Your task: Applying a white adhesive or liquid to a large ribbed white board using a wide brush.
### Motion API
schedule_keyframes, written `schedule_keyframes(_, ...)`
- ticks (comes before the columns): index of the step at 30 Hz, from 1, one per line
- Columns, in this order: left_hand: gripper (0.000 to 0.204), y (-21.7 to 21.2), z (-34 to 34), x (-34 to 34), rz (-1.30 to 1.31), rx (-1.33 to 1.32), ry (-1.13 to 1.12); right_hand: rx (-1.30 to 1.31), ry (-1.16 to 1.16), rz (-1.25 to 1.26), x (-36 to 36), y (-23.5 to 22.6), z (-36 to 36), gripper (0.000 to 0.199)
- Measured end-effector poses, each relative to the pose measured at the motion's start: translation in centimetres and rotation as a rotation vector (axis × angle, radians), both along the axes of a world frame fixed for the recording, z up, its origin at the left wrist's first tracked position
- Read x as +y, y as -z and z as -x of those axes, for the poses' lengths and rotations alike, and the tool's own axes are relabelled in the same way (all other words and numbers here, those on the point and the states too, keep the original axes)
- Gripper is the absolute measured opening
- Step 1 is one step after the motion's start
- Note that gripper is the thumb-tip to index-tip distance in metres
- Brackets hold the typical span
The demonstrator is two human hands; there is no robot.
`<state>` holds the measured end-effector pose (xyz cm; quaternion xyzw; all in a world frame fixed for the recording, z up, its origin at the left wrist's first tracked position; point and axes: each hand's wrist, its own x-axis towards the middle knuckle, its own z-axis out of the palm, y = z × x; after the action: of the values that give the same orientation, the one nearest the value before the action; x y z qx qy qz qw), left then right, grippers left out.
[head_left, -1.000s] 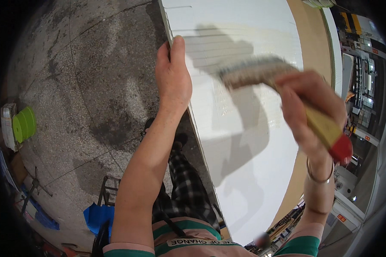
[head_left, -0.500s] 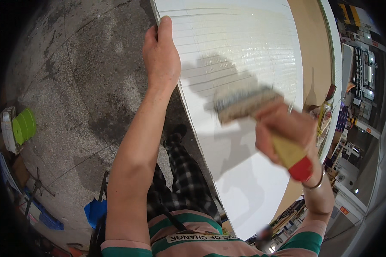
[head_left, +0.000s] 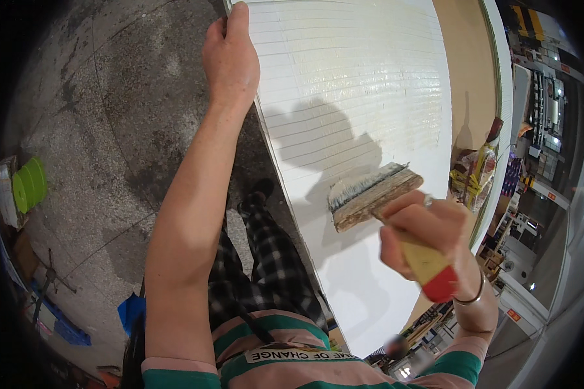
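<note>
A white panel (head_left: 405, 84) with closely spaced lines across it lies in front of me; its upper part has a wet, glossy coat. My left hand (head_left: 232, 68) grips the panel's left edge near the top, thumb on the upper face, other fingers partly hidden under the edge. In my right hand (head_left: 428, 223) is a wide paintbrush (head_left: 377, 198) with a yellow handle tipped in red. Its pale bristles point up and left, over the panel's lower middle. Whether they touch the surface I cannot tell.
Beneath the panel, a tan board (head_left: 470, 58) shows along the right. A second brush with a dark red handle tip (head_left: 495, 129) rests among yellowish wrapped items (head_left: 464, 181) there. On the speckled floor (head_left: 136, 117) at the left sits a bright green tub (head_left: 30, 185).
My right hand has moved the brush downward, toward me, along the panel. The left hand still grips the edge and appears slightly higher and further left, as the whole view has shifted a little.
</note>
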<state>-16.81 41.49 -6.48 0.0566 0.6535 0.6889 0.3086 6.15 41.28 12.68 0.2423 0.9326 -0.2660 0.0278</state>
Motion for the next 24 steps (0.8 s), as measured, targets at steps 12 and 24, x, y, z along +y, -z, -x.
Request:
schedule_keyframes(12, 0.059, -1.7, 0.1, 0.5, 0.102, -0.062, 0.025, -0.033, 0.087, 0.080, -1.5, -1.2, -2.5, 0.007)
schedule_keyframes(24, 0.064, -2.7, -4.2, -3.6, 0.060, -0.089, 0.182, 0.332, 0.506, 0.109, 4.1, -0.9, 0.2, 0.007)
